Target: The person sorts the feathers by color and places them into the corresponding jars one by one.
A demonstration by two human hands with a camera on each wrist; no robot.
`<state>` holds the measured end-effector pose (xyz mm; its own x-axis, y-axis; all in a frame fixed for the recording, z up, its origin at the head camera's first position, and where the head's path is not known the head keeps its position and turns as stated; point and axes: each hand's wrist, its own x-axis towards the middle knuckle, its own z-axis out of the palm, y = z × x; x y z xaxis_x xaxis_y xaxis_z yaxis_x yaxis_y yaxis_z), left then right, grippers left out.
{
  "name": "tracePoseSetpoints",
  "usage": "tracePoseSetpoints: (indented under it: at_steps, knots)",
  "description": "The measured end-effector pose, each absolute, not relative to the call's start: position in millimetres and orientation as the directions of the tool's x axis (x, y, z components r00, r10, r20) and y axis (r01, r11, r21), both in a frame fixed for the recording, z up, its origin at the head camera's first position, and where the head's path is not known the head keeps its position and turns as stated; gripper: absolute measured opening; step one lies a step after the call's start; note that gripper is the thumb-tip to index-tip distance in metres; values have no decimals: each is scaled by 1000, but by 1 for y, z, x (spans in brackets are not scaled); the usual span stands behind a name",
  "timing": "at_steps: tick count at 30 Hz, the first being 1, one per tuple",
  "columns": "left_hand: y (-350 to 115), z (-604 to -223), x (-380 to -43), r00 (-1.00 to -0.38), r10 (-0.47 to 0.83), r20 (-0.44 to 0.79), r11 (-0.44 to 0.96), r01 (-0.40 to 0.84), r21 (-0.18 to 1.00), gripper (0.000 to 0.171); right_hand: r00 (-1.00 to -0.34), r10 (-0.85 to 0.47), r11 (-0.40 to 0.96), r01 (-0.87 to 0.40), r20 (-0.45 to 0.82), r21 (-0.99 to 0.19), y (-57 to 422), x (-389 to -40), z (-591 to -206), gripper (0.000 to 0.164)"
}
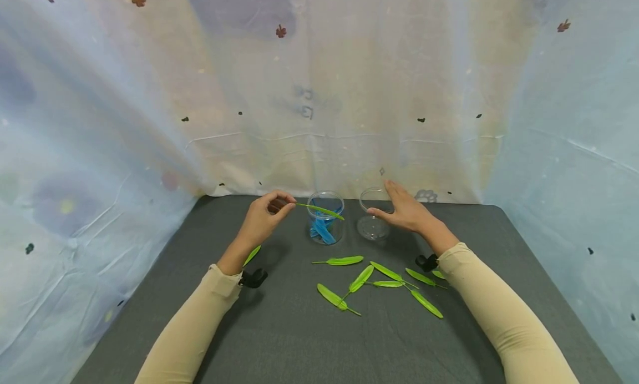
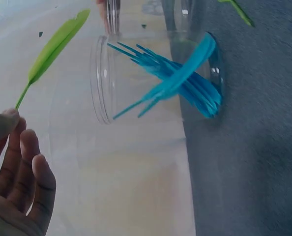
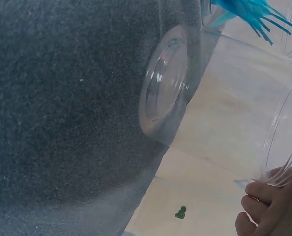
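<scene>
Head view: pinches a green feather (image 1: pixel 324 210) by the quill end between thumb and fingertip of the partly closed left hand (image 1: pixel 262 217); holds it nearly level, in apparent line with the mouth of a clear jar (image 1: pixel 341 228) of blue feathers (image 1: pixel 323 231). Grips the rim of a second clear jar (image 1: pixel 373 227), just beside the first, in the widely spread right hand (image 1: pixel 406 211), with thumb in front and fingers at the far side. Includes loose green feathers (image 1: pixel 344 260) on the dark grey tabletop (image 1: pixel 299 334), some of them crossed. Left wrist view: reveals the held vane outside the jar, past its rim, and the blue feathers crosswise inside with quills toward the opening; shows also the outer left fingers loosely bent. Right wrist view: displays the second jar's ringed base in close-up and bent right fingers at its rim, with fingertips partly obscured.
</scene>
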<state>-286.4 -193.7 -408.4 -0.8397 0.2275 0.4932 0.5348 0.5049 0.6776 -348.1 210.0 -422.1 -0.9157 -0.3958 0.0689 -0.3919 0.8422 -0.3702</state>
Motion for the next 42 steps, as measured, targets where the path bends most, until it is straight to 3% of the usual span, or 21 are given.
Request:
tracePoseSetpoints:
  at_steps: [13,30,42]
  knots:
    - [-164,-390,-300,-838,148,525,496,522,693,15,-919,-392,840,-377,45,-391,210,-350,-425,117]
    - [-129,-381,-325,-833,175,525,525,530,666,13,-921,-388,831,-369,43,-416,209,-350,-425,118]
    - [-97,-373,-332,-846,180,502,619,494,611,14,-926,-375,843,-362,49,-398,208,-351,-426,118]
